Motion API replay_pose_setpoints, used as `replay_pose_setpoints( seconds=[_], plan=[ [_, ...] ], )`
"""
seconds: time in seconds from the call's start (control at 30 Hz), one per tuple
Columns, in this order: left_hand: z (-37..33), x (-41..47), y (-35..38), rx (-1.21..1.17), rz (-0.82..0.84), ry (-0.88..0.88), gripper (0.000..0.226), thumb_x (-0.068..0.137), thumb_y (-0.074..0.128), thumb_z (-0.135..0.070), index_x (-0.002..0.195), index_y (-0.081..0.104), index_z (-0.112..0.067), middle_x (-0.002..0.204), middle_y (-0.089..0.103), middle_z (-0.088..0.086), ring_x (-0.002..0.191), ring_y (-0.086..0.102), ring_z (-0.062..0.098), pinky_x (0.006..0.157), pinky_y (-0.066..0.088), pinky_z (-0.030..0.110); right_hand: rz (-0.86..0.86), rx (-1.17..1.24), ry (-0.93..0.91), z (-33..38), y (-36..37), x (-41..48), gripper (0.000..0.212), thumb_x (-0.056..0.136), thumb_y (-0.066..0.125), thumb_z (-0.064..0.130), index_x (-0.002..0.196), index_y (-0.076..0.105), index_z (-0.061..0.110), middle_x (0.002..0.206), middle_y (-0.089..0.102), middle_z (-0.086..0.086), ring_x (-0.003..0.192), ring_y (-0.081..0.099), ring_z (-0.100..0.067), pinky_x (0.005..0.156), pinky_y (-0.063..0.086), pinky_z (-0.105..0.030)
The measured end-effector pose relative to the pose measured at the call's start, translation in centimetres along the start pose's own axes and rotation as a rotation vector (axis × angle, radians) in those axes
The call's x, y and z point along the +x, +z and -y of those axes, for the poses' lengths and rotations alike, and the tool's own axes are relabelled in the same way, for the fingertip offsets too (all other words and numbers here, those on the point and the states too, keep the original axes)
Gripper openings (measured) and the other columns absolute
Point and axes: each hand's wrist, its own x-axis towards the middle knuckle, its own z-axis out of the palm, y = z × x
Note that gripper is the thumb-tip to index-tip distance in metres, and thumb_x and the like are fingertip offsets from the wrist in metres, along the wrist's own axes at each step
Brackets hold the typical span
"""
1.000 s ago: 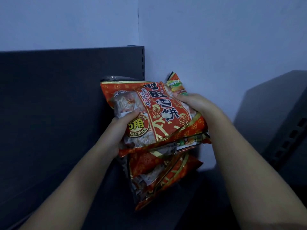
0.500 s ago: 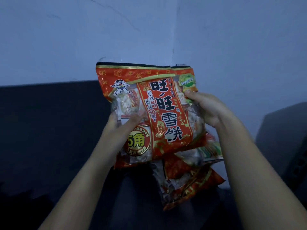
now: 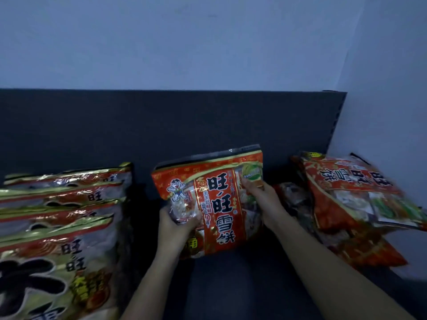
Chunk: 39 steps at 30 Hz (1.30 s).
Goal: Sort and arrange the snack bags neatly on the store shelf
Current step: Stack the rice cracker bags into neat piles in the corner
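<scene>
I hold a red snack bag (image 3: 215, 204) with white characters upright in the middle of the dark shelf (image 3: 231, 285). My left hand (image 3: 178, 229) grips its lower left side and my right hand (image 3: 263, 204) grips its right edge near the top. A row of gold and red snack bags (image 3: 60, 227) stands upright at the left, one behind another. At the right lies a loose pile of red snack bags (image 3: 355, 204), tilted and overlapping.
The shelf's dark back panel (image 3: 161, 125) rises behind the bags. A pale wall (image 3: 208, 42) runs above it and turns a corner at the right. Bare shelf floor shows between the left row and the right pile.
The view swung left and down, bringing the left row into sight. The red bag came away from the pile, which now lies to its right, and stands lower on the shelf.
</scene>
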Motion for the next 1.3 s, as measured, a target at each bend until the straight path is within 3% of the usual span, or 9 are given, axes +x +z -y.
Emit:
replay_pose_setpoints(
  seconds=[0.17,0.3,0.4,0.53,0.67,0.73,0.8,0.93,1.3],
  plan=[
    [2.5,0.2,-0.8,-0.017,-0.016,0.044,0.073,0.075,0.076,0.000,0.133,0.034,-0.016,0.118,0.057,0.000,0.097,0.060,0.008,0.076,0.053,0.022,-0.055,0.082,-0.052,-3.6,1.6,1.0,0.027,0.082,0.070,0.028,0.104,0.065,0.013,0.104,0.071,-0.013,0.095,0.068,-0.029,0.088,0.053,-0.047],
    [3.9,0.7,-1.0,0.016,0.019,0.102,0.084,0.071,0.080,-0.005,0.130,0.026,-0.033,0.121,0.050,-0.013,0.103,0.055,-0.001,0.072,0.050,0.010,-0.067,0.136,-0.044,-5.1,2.3,1.9,0.028,0.084,0.067,0.028,0.107,0.063,0.012,0.100,0.072,-0.009,0.088,0.070,-0.023,0.071,0.056,-0.034],
    [5.0,1.3,-0.9,0.070,-0.019,0.114,0.092,0.067,0.083,-0.012,0.131,0.024,-0.038,0.130,0.047,-0.010,0.118,0.051,0.007,0.095,0.048,0.030,-0.062,0.139,-0.061,-5.2,2.6,2.7,0.019,0.086,0.065,0.029,0.101,0.063,0.017,0.099,0.072,-0.007,0.086,0.070,-0.020,0.067,0.054,-0.029],
    [5.0,2.0,-0.7,0.183,-0.104,0.189,0.097,0.067,0.085,-0.019,0.141,0.023,-0.030,0.135,0.041,-0.009,0.126,0.044,0.011,0.107,0.040,0.046,-0.099,0.059,-0.158,-5.4,2.6,3.9,0.024,0.088,0.064,0.028,0.109,0.056,0.023,0.111,0.067,-0.006,0.098,0.066,-0.021,0.081,0.055,-0.036],
    [3.7,1.3,-0.2,0.634,-0.361,0.557,0.095,0.076,0.065,-0.043,0.147,0.012,-0.013,0.152,0.016,0.007,0.139,0.013,0.012,0.116,0.018,0.044,-0.306,-0.570,-0.778,-5.7,2.2,4.7,0.054,0.091,0.055,0.036,0.136,0.033,0.016,0.139,0.037,-0.007,0.130,0.038,-0.019,0.109,0.034,-0.044],
    [2.9,1.2,0.5,0.888,-0.344,0.774,0.088,0.079,0.057,-0.050,0.146,0.017,-0.010,0.154,0.013,0.014,0.143,0.012,0.025,0.116,0.011,0.042,-0.198,-0.996,-1.137,-5.7,2.3,5.2,0.060,0.090,0.049,0.038,0.140,0.028,0.012,0.147,0.026,-0.011,0.139,0.023,-0.025,0.116,0.017,-0.043],
    [2.7,2.0,1.0,1.178,-0.232,0.860,0.091,0.079,0.055,-0.060,0.146,0.022,-0.008,0.155,0.013,0.016,0.144,0.011,0.031,0.118,0.004,0.045,-0.058,-1.254,-1.309,-6.1,2.6,5.5,0.061,0.090,0.046,0.039,0.141,0.028,0.011,0.150,0.023,-0.011,0.142,0.017,-0.028,0.118,0.011,-0.045],
    [3.0,4.0,0.4,1.481,-0.185,0.675,0.108,0.071,0.035,-0.082,0.148,0.020,-0.008,0.157,0.009,0.019,0.145,0.005,0.035,0.115,0.003,0.054,-0.036,-1.394,-1.199,-7.0,2.3,6.1,0.063,0.093,0.039,0.047,0.144,0.027,0.013,0.154,0.020,-0.009,0.145,0.012,-0.028,0.116,0.009,-0.052],
    [1.8,5.8,1.1,1.328,-0.287,0.566,0.096,0.084,0.021,-0.078,0.150,0.008,-0.009,0.159,-0.005,0.008,0.146,-0.008,0.025,0.115,-0.009,0.050,-0.001,-1.519,-0.991,-6.3,2.5,6.6,0.070,0.095,0.019,0.060,0.147,0.026,0.014,0.156,0.020,-0.008,0.145,0.010,-0.033,0.112,0.013,-0.060]
  ],
)
